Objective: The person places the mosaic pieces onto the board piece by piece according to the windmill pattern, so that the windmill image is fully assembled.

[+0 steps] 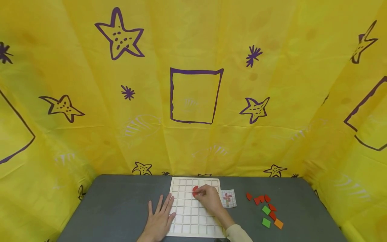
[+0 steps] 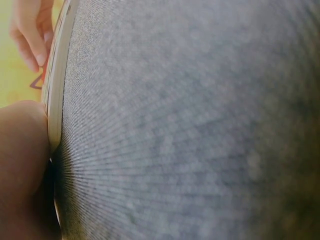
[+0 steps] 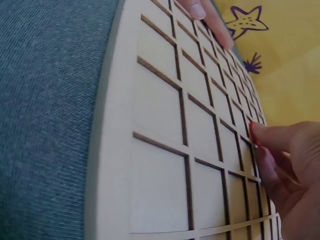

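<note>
A pale wooden grid board (image 1: 185,220) lies on the dark table, its surface split into square cells. Red pieces with curved edges (image 1: 195,189) sit in its upper part, partly hidden by my right hand (image 1: 209,200). Thumb and fingertips of that hand pinch a small red piece (image 3: 253,131) right at the cells, as the right wrist view shows. My left hand (image 1: 159,218) lies with fingers straight and spread over the board's left edge. In the left wrist view, the board's side (image 2: 61,80) runs beside the blurred near part of the left hand (image 2: 22,150).
Touching the board's right side is a small card (image 1: 232,199) with a red flower on a grid. Farther right lie several loose red pieces (image 1: 267,198), two green squares (image 1: 266,222) and an orange square (image 1: 278,223). Yellow patterned cloth (image 1: 193,148) encloses the table (image 1: 121,201).
</note>
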{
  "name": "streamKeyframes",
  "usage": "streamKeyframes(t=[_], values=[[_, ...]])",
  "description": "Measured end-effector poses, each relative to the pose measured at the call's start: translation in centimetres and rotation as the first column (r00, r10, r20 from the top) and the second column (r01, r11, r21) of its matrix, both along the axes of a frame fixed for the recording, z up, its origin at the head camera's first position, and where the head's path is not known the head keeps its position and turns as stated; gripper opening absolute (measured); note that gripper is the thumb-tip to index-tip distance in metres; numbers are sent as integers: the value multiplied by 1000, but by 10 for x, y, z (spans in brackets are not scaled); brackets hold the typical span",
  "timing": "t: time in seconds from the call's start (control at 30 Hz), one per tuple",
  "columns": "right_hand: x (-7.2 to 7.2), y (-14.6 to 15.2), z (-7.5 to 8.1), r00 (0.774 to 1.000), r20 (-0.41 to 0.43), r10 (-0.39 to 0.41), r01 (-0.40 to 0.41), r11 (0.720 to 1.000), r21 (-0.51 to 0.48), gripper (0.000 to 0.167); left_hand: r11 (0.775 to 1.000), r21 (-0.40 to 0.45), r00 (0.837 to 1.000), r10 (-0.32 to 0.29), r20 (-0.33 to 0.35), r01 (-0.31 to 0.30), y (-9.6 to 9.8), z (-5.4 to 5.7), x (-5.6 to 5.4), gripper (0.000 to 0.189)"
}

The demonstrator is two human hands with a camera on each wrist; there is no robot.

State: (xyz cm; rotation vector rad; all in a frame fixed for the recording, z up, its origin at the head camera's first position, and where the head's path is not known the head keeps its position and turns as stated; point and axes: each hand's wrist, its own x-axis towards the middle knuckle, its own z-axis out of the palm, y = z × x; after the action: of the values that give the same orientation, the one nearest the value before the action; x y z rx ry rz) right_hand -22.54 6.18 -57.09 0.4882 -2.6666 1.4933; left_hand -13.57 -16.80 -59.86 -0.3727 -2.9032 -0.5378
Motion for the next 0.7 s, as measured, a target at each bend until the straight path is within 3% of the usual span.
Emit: streamKeyframes(t=[0.27, 0.53, 0.7], values=[[-2, 2, 7, 998, 55, 14, -18, 998, 60, 6, 1000, 25, 1000, -13, -5, 13, 1, 4, 1, 56], [-2, 11, 11, 1000, 19, 21, -22, 999, 48, 9, 1000, -11, 995, 11, 99, -10, 2, 12, 1, 58], [-5, 22, 17, 1000, 20, 12, -12, 999, 31, 8, 1000, -13, 993, 16, 117, -14, 2, 15, 1, 58]])
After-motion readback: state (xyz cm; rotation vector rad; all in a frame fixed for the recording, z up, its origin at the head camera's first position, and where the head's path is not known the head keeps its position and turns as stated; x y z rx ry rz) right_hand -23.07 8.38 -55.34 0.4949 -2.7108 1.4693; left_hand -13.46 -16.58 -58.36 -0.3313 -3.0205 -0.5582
